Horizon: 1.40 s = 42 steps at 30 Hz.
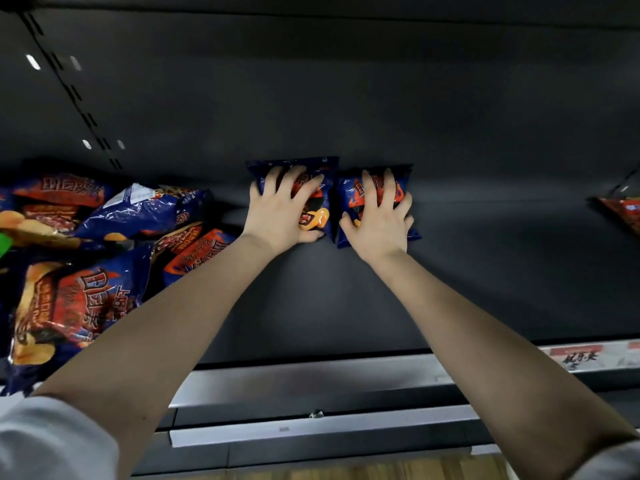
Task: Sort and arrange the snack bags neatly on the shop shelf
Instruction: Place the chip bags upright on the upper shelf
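Nearest, a silver price rail [311,379] ran along the front lip of the dark grey shop shelf [346,299]. On the shelf's left end lay a loose heap of glossy blue-and-orange crisp bags [86,244], tumbled at all angles and overlapping, unsorted. Farther in, near the middle, the left hand [282,211] lay spread on the left small blue-and-orange snack bag [327,176], fingers fanned and pressed to its face, the thumb along its lower edge. The right hand [379,218] lay spread likewise on the right small blue-and-orange snack bag [348,192]; neither hand looked closed round its bag. The two bags stood side by side at the shelf's rear, edges just beside each other, long axes upright against the black back panel [381,98]. At the far right edge, a red packet [623,207] was partly in view. Judged: the heap lay leftward of both hands, nearer the left, so the next bag was likely its reach.
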### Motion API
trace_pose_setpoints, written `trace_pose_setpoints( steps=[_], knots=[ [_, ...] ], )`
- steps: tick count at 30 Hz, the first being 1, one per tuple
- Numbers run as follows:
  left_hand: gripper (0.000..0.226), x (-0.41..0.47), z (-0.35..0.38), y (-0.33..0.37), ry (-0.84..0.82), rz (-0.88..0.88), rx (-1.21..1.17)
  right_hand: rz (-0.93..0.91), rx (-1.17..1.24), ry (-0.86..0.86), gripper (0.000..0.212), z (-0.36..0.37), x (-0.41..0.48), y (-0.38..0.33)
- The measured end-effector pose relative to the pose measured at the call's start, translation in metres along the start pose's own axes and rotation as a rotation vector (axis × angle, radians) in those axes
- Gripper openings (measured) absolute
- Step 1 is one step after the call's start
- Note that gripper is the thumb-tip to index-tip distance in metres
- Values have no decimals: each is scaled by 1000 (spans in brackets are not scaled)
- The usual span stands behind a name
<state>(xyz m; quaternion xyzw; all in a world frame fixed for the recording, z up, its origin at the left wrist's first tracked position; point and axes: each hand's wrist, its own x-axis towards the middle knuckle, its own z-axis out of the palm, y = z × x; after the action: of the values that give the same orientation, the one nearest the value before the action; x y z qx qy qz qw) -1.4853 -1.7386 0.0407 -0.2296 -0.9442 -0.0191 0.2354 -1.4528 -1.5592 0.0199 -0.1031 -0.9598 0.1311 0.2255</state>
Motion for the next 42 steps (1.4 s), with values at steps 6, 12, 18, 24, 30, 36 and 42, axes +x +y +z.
trace_pose_setpoints(
  steps=[6, 12, 18, 24, 30, 36, 42],
  knots=[
    [97, -1, -1, 2, -9, 8, -6, -1, -20, -17, 75, -4, -2, 0],
    [101, -2, -8, 2, -34, 21, -23, 3, 44, -34, 72, -22, -11, 8],
    [96, 5, -23, 21, 24, -38, -33, 49, 34, -60, 67, -38, -22, 30],
    [90, 11, -29, 49, 130, 165, -45, 95, -41, -80, 67, -51, -30, 49],
    [100, 12, -19, 72, -9, 272, 0, 75, -47, -103, 79, -55, -35, 53],
    [102, 15, -10, 67, -24, 254, 49, -61, -20, -191, 91, -48, -32, 52],
    [106, 25, -12, 64, -36, 274, 74, -99, 130, -236, 92, -42, -17, 49]
  ],
)
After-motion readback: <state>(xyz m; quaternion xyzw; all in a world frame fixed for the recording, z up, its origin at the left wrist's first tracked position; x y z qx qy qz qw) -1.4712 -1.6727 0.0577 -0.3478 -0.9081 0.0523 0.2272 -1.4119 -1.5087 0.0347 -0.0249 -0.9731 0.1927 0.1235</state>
